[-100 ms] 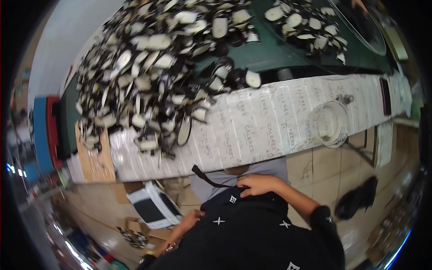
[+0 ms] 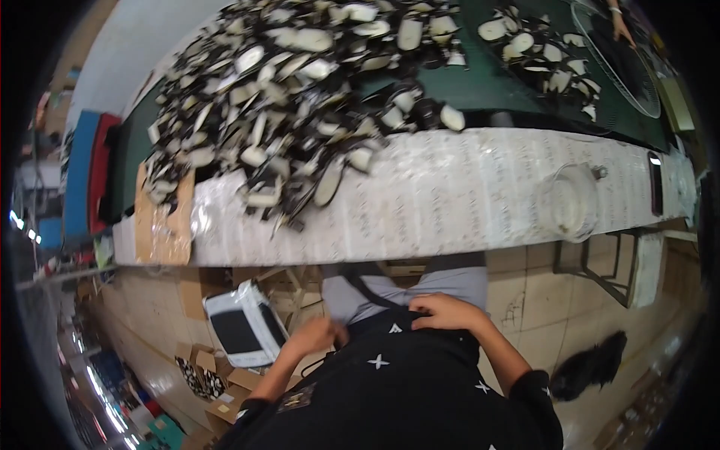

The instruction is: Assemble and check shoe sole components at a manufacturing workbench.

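My right hand (image 2: 442, 310) is at my waist, fingers curled at the front hem of my black shirt (image 2: 420, 360). A black strap (image 2: 367, 292) runs from these fingers across my grey trousers (image 2: 450, 285), and the hand appears closed on it. On the other side of the waist is my left hand (image 2: 319, 335), close to the shirt's edge. Motion smears its fingers, so its grip is unclear. Beyond both hands, a large heap of small black pieces with cream oval faces (image 2: 315, 79) covers the far left of the table.
The wrapped table edge (image 2: 450, 195) crosses in front of me, with a clear round tub (image 2: 568, 202) and a dark phone (image 2: 655, 184) at its right. Another person's hand (image 2: 621, 30) is by a round fan guard (image 2: 652, 97). A wrapped package (image 2: 244, 326) and cardboard boxes (image 2: 214, 367) sit lower left.
My left hand has lifted forward from beside my shirt. The strap's far end has swung nearer to my lap. The view has shifted, showing more of my legs; my right hand stays at the waist.
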`<action>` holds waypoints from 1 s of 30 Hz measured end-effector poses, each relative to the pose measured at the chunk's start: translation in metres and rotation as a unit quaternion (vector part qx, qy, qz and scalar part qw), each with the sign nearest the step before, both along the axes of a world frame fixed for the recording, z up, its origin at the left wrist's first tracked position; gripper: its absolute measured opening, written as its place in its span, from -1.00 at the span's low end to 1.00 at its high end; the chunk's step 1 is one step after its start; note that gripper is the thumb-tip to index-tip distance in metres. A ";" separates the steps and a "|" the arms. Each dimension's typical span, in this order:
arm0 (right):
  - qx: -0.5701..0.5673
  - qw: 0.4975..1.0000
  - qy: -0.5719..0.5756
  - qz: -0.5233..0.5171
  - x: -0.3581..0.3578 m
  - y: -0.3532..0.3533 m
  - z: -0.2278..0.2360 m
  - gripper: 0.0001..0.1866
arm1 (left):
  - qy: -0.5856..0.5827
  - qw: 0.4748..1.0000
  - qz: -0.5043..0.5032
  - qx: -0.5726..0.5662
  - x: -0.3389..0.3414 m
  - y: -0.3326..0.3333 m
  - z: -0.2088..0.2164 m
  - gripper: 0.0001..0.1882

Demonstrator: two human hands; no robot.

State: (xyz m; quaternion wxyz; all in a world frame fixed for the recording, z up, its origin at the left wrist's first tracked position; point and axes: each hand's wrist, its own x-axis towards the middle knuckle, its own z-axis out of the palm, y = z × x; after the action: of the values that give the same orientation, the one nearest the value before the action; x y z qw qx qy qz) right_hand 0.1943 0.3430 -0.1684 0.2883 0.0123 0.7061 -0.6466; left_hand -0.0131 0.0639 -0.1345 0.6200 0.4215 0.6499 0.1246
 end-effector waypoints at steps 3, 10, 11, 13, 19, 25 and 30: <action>-0.106 0.979 -0.040 -0.167 0.035 -0.041 -0.010 -0.64 | 0.081 0.939 0.268 0.202 0.001 0.039 0.042 -0.61; -0.146 0.906 0.042 -0.394 0.100 -0.007 0.060 -0.72 | 0.309 0.732 0.487 0.363 -0.019 0.070 0.097 -0.78; -0.143 0.902 0.061 -0.403 0.109 0.009 0.073 -0.74 | 0.384 0.695 0.484 0.367 -0.028 0.070 0.093 -0.72; -0.059 0.866 0.103 -0.486 0.116 0.045 0.107 -0.76 | 0.513 0.660 0.391 0.385 -0.052 0.063 0.073 -0.57; 0.208 0.615 0.217 -0.729 0.105 0.173 0.134 -0.72 | 0.438 0.636 0.532 0.346 -0.083 0.060 0.041 -0.53; 0.490 0.539 0.239 -0.642 0.093 0.273 0.088 -0.63 | 0.429 0.657 0.499 0.368 -0.103 0.051 0.025 -0.85; 0.521 0.612 0.177 -0.567 0.088 0.297 0.079 -0.63 | 0.503 0.651 0.441 0.358 -0.094 0.054 0.030 -0.82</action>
State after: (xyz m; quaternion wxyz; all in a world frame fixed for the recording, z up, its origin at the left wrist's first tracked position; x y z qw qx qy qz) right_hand 0.2818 0.6395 -0.0895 -0.3217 0.4440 0.8136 -0.1935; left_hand -0.1069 0.1176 -0.1046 -0.1290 0.2730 0.8763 0.3754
